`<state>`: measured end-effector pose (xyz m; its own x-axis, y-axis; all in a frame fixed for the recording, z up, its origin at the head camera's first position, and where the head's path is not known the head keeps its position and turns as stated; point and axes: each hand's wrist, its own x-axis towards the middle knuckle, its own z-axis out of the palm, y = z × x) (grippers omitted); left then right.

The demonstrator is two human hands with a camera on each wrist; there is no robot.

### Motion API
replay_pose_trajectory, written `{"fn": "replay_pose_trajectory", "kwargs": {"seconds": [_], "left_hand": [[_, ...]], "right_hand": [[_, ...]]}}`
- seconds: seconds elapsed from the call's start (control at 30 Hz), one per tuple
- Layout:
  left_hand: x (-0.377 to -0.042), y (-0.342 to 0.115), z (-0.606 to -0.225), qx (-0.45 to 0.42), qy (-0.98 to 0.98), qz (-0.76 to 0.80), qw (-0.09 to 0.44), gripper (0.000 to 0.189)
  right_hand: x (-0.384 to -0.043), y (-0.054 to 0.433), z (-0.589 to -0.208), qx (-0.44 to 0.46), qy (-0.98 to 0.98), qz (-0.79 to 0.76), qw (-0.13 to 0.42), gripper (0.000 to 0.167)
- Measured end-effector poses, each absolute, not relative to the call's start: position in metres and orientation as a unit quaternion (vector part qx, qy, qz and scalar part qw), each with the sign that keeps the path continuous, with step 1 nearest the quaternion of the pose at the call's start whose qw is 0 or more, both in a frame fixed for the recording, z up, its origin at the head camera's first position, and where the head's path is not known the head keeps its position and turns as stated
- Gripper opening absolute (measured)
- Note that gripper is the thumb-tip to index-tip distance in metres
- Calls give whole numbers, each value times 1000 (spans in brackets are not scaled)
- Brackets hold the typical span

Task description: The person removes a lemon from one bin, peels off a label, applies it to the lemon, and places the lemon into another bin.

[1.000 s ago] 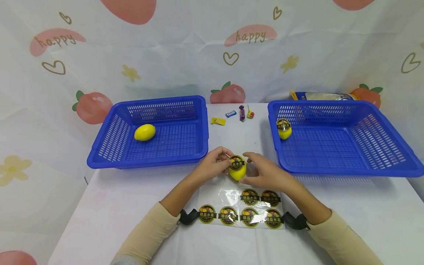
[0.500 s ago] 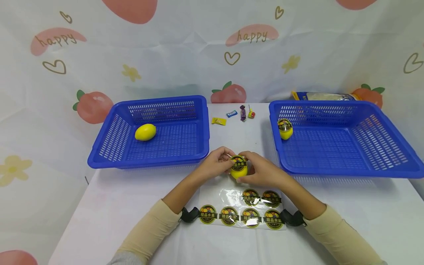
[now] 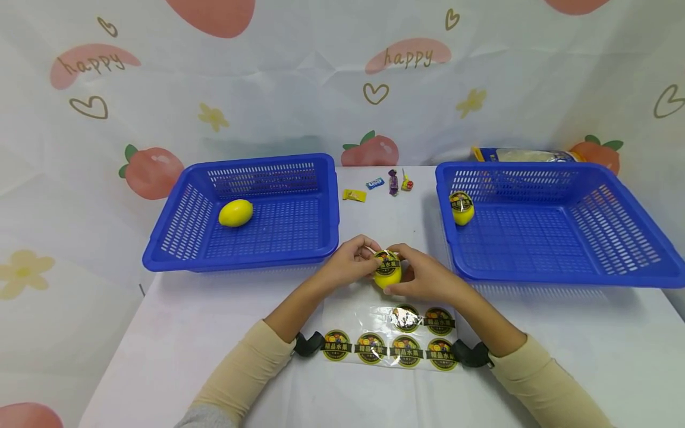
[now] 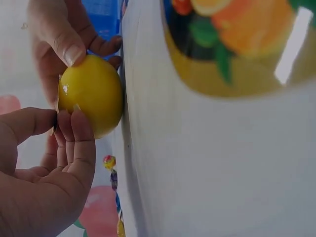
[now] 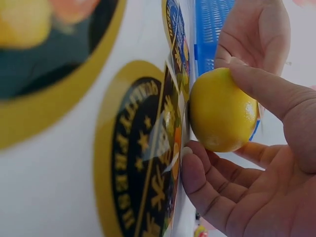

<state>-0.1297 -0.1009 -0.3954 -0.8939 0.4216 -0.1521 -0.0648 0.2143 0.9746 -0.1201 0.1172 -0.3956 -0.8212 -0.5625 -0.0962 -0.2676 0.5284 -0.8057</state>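
A yellow lemon (image 3: 387, 282) stands on the table between the two hands, with a round black-and-gold fruit sticker (image 3: 389, 263) on its upper face. My right hand (image 3: 425, 274) grips the lemon from the right, thumb on the near side and fingers beyond; in the right wrist view that thumb presses on the lemon (image 5: 222, 111). From the left, my left hand (image 3: 350, 263) pinches the sticker's edge between thumb and forefinger. Its other fingertips touch the lemon (image 4: 94, 94) in the left wrist view. Just below the hands lies a sticker sheet (image 3: 353, 318) with several round stickers.
A blue basket (image 3: 241, 264) at left holds one plain lemon (image 3: 236, 213). Another blue basket (image 3: 562, 276), at right, contains a stickered lemon (image 3: 462, 214). Between them at the back lie a yellow candy (image 3: 354, 195), a blue one (image 3: 375, 183), a purple one (image 3: 393, 182) and a lollipop (image 3: 407, 184).
My right hand has closed in on the lemon, its fingers and thumb now against it. The left hand stays at the sticker's edge. The whole view has shifted slightly.
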Motion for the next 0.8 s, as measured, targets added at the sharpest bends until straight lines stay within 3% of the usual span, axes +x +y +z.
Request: {"fn": "replay_pose_trajectory", "kwargs": {"seconds": [0.8], "left_hand": [[-134, -102, -396, 127, 790, 564, 205, 31]], "right_hand": [[-120, 121, -399, -258, 846, -433, 175, 71]]}}
